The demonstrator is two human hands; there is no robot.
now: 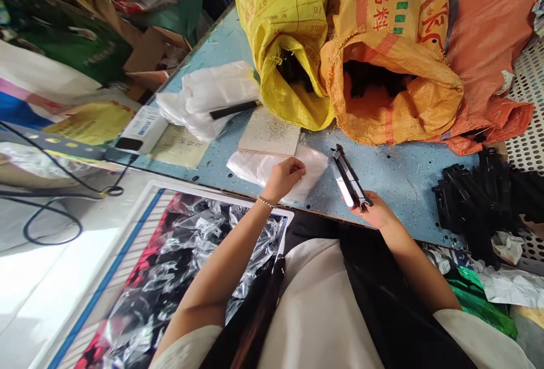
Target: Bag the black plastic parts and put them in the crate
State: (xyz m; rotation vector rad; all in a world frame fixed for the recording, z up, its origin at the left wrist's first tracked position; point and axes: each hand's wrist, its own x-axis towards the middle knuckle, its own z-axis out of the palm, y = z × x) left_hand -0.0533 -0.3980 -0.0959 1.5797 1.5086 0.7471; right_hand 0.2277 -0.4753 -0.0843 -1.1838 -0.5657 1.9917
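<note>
My left hand (285, 177) pinches the top of a stack of clear plastic bags (312, 169) lying on the blue table (399, 176). My right hand (374, 210) is closed around the near end of a long black comb-like piece (347, 179), which points away from me over the table. A pile of similar black pieces (480, 199) lies at the right.
Yellow sack (280, 34) and orange sack (382, 63) lie open at the table's back, dark pieces inside. A flat card (268, 134), white bags (208, 97) with a black comb (233, 109), and a small box (142, 129) sit at left. A bin of wrapped items (191, 261) stands by my left arm.
</note>
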